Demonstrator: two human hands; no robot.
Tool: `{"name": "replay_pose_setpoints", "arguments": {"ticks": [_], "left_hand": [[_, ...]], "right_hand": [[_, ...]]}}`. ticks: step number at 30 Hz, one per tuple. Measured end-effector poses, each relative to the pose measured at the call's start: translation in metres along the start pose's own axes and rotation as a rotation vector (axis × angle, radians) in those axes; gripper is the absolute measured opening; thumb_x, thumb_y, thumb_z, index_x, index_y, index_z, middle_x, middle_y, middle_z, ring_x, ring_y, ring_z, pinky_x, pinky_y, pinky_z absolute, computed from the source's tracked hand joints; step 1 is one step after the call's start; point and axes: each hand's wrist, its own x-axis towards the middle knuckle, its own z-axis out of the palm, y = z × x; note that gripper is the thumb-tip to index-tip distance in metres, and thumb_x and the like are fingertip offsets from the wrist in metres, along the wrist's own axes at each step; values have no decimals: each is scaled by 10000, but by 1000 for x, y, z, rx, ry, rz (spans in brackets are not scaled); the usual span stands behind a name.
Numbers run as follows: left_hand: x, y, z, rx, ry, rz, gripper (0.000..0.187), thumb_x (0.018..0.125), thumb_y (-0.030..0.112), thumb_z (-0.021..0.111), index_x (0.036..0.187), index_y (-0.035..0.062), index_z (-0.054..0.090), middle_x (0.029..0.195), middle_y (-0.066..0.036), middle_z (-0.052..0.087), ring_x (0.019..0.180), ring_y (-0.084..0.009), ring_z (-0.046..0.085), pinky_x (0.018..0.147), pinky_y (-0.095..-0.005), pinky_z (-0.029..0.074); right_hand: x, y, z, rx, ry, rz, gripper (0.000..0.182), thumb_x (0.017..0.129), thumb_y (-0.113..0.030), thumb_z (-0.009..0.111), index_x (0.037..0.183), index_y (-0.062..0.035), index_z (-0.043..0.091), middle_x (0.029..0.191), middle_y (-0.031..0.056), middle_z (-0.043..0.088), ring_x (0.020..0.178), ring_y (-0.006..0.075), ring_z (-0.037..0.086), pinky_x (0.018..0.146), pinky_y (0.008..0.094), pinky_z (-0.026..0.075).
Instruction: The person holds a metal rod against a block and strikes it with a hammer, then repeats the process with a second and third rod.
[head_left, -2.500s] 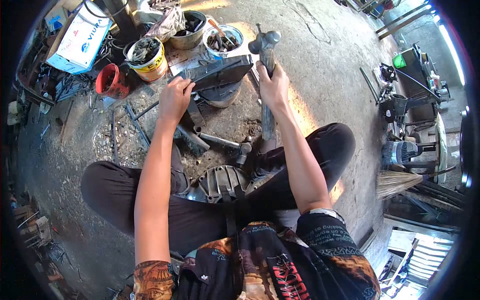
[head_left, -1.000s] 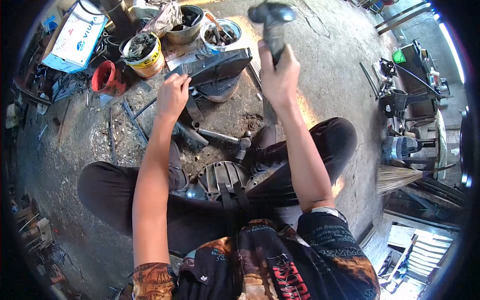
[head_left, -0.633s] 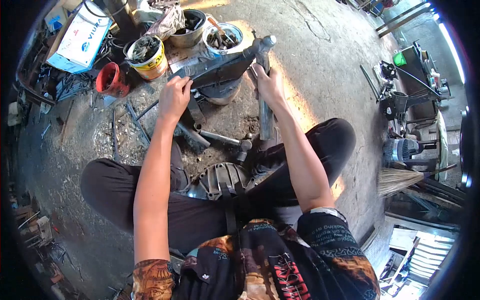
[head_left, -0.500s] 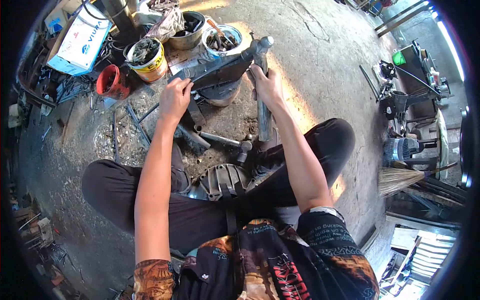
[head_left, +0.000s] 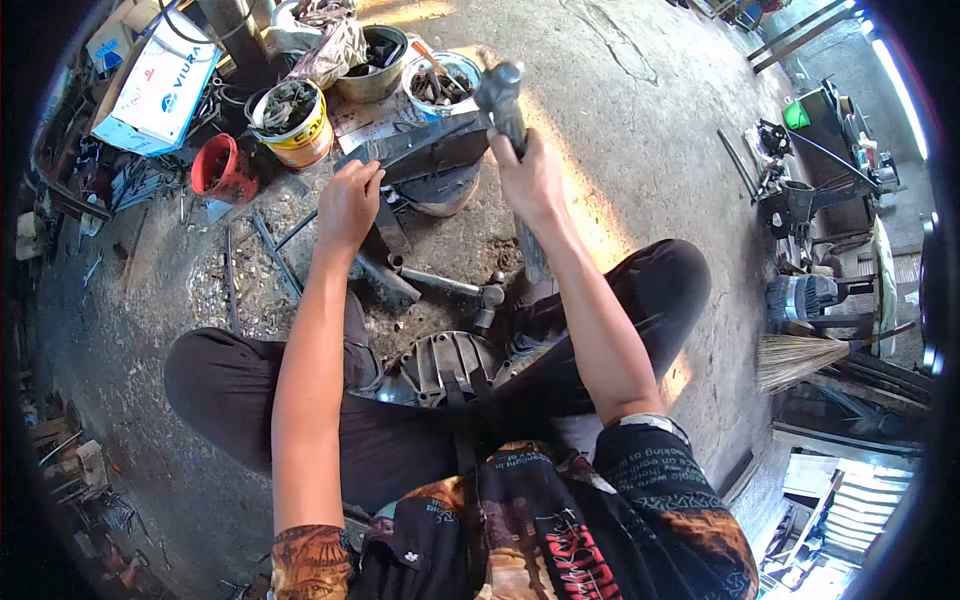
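While my left hand (head_left: 349,203) presses closed fingers on the dark metal plate (head_left: 425,150), my right hand (head_left: 528,180) fist-grips the hammer (head_left: 498,90). Step, as I judge it: striking. The next blow needs the plate pinned.

Dull grey steel hammer (head_left: 503,100) in my right hand (head_left: 530,180), dark matt metal plate (head_left: 425,150) under my left hand (head_left: 349,203), rough cracked concrete floor (head_left: 650,110) beyond.

The hammer (head_left: 500,95) was dark grey. The metal plate (head_left: 425,150) was black. One bucket (head_left: 297,125) was yellow with black lettering, one cup (head_left: 218,165) red. The box (head_left: 150,85) was white and blue. The trousers (head_left: 230,390) were black, the shirt (head_left: 560,540) black with orange-and-red print.
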Motion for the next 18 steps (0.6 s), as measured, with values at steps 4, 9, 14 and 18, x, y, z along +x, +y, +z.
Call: {"name": "replay_pose_setpoints", "arguments": {"ticks": [4,9,14,18], "left_hand": [[-1,0,1,9,-27,-50,159,919,149,671,968,13,736,865,-173,684,814,-370,670,727,-436,547],[4,7,-3,-17,-10,-29,174,926,161,656,964,9,731,864,-171,676,828,-378,662,728,-448,536],[-1,0,-1,-25,-41,-51,176,916,157,668,967,0,730,847,-187,668,797,-392,660,720,-456,525],[-1,1,4,-8,-31,-75,170,916,161,662,947,8,726,840,-195,665,797,-399,658,711,-468,530]], "right_hand": [[-21,-44,-31,236,190,-180,421,939,-286,657,983,127,593,831,342,657,795,484,677,704,512,518],[15,49,42,-64,193,-215,442,932,-304,645,943,136,601,869,354,663,851,483,682,736,510,528],[6,24,5,228,-25,203,509,955,-396,630,795,87,624,661,149,641,581,239,655,542,418,515],[11,28,6,254,-24,240,510,951,-393,636,782,87,612,668,167,642,609,263,657,590,428,521]]}}
